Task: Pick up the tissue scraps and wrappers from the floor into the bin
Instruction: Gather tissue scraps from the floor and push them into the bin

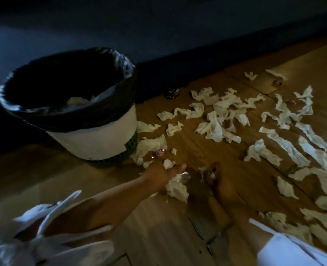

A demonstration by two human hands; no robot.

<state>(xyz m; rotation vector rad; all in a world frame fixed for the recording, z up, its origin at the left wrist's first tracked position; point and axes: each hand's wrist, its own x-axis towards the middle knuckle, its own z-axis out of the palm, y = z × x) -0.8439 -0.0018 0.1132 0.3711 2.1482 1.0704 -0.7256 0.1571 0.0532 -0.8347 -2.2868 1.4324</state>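
Early stage: left hand point(161, 172) and right hand point(213, 176) each clutched white tissue scraps point(214, 129); black-lined white bin point(93, 139) held few, wooden floor point(187, 150) lay littered.

Dim, warm light falls on the brown wooden floor point(193, 150); the dark blue-grey wall point(158, 25) sinks into shadow. Motion blur smears the white sleeves point(14, 246) at the lower edge.

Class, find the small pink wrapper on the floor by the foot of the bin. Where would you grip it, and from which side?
Pinch the pink wrapper by its crinkled right end, coming down from above on the open-floor side. It is small and lies flat, so a fingertip pinch probably suits it best. A tissue scrap crowds its left, and the bin stands close beyond that.
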